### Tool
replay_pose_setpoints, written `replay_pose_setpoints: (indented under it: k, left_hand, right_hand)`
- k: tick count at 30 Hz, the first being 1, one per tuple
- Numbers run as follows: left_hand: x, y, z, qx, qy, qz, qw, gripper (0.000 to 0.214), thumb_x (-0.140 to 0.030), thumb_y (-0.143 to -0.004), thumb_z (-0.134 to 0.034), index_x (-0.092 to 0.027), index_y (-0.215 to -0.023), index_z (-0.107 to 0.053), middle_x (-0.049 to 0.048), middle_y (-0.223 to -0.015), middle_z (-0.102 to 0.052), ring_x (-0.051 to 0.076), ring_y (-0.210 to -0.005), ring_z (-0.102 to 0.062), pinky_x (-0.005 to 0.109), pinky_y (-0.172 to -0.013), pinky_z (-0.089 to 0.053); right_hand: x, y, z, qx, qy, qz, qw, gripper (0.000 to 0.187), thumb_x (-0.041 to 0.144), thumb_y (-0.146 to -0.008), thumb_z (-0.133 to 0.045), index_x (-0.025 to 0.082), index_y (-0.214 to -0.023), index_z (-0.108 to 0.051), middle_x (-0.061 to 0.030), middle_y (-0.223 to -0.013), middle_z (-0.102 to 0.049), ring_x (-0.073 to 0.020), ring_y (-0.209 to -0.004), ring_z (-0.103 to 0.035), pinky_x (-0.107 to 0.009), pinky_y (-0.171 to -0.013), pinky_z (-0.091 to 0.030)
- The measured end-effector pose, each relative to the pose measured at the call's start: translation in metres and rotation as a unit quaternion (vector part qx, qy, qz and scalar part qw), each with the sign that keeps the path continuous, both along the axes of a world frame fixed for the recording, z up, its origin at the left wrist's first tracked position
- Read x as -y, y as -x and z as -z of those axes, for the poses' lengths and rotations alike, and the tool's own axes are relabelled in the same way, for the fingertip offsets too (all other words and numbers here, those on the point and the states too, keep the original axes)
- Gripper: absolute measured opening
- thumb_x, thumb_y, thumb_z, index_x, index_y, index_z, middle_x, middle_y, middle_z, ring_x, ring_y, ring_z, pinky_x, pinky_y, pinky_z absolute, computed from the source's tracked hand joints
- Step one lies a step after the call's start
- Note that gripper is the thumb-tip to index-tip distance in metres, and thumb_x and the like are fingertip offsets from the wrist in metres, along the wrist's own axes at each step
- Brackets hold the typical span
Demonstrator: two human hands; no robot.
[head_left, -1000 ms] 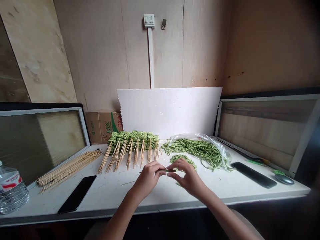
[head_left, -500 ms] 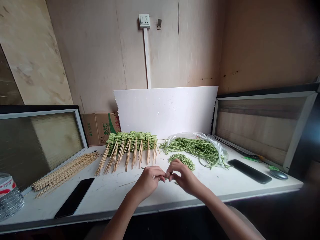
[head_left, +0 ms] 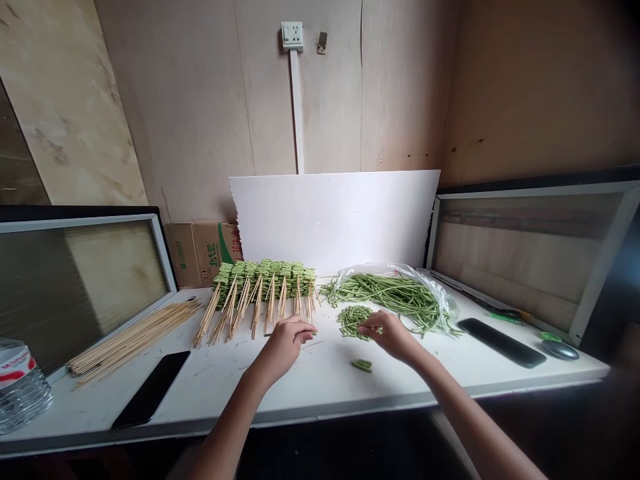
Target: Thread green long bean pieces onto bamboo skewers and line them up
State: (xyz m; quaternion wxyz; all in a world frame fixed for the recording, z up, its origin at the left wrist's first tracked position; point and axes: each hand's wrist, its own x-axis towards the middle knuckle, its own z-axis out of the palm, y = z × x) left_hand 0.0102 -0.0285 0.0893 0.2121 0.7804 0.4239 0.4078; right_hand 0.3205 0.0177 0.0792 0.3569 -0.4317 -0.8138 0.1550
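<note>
My left hand [head_left: 283, 341] is closed in a pinch on a thin bamboo skewer [head_left: 314, 345] that lies low over the white table [head_left: 300, 393]. My right hand [head_left: 390, 332] reaches to a small heap of cut green bean pieces [head_left: 353, 319], with its fingertips curled onto them. Two or three short bean pieces [head_left: 362, 365] lie loose on the table between my hands. Behind my left hand stands a row of finished bean skewers [head_left: 265, 283]. Long whole beans [head_left: 395, 293] spill from a clear plastic bag behind my right hand.
A bundle of bare skewers [head_left: 135, 337] and a black phone [head_left: 153, 388] lie at the left, with a water bottle [head_left: 23, 387] at the far left edge. A black flat object [head_left: 500, 341] lies at the right. A white foam board [head_left: 335, 220] and a cardboard box [head_left: 200, 250] stand at the back.
My hands were together at the table's middle, working a bean piece on the skewer. They have parted: the right hand has moved right and back to the cut pieces.
</note>
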Motion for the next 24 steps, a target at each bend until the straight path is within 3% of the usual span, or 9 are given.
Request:
replay_pose_setpoints:
  k: [5, 11, 15, 20, 24]
  left_hand:
    - [0.007, -0.010, 0.006, -0.048, 0.011, 0.009, 0.999, 0.034, -0.022, -0.102, -0.046, -0.023, -0.119, -0.076, 0.0077, -0.108, -0.070, 0.020, -0.095, -0.067, 0.032, -0.086, -0.053]
    - [0.003, -0.008, 0.008, -0.040, -0.007, 0.004, 0.999, 0.026, -0.020, -0.097, -0.058, -0.024, -0.114, -0.078, 0.0070, -0.108, -0.068, 0.020, -0.096, -0.067, 0.033, -0.088, -0.053]
    - [0.001, -0.012, 0.012, -0.008, -0.022, 0.009, 1.000, 0.027, -0.015, -0.092, -0.064, -0.022, -0.115, -0.075, 0.0071, -0.107, -0.069, 0.020, -0.095, -0.067, 0.033, -0.087, -0.056]
    - [0.006, -0.023, 0.013, 0.002, -0.056, 0.024, 0.998, 0.038, -0.008, -0.089, -0.067, -0.024, -0.124, -0.070, 0.0039, -0.100, -0.068, 0.019, -0.092, -0.066, 0.033, -0.085, -0.058]
    - [0.014, -0.032, 0.013, 0.013, -0.063, 0.041, 0.997, 0.044, -0.005, -0.088, -0.067, -0.025, -0.128, -0.068, 0.0026, -0.101, -0.066, 0.018, -0.093, -0.066, 0.031, -0.087, -0.058]
  right_hand:
    - [-0.005, 0.007, 0.030, 0.055, 0.103, -0.034, 0.993, 0.018, 0.034, -0.087, -0.071, 0.022, -0.084, -0.084, -0.0074, -0.084, -0.080, -0.0245, -0.076, -0.072, -0.036, -0.071, -0.058]
    - [-0.009, 0.003, 0.037, 0.079, 0.103, -0.016, 0.991, 0.014, 0.034, -0.082, -0.078, 0.021, -0.079, -0.083, -0.0098, -0.087, -0.079, -0.0266, -0.080, -0.072, -0.037, -0.070, -0.057]
    - [-0.003, 0.010, 0.026, 0.079, 0.077, 0.000, 0.994, 0.026, 0.043, -0.089, -0.073, 0.020, -0.081, -0.082, -0.0105, -0.087, -0.078, -0.0259, -0.079, -0.070, -0.037, -0.070, -0.056]
    - [0.027, 0.038, -0.003, -0.047, 0.083, -0.106, 0.990, 0.041, 0.057, -0.093, -0.067, 0.021, -0.108, -0.080, -0.0103, -0.105, -0.079, -0.0246, -0.090, -0.072, -0.035, -0.075, -0.057]
    - [0.044, 0.059, -0.008, -0.112, 0.033, -0.127, 0.985, 0.035, 0.054, -0.090, -0.074, 0.023, -0.106, -0.080, -0.0075, -0.100, -0.079, -0.0229, -0.089, -0.072, -0.033, -0.076, -0.055]
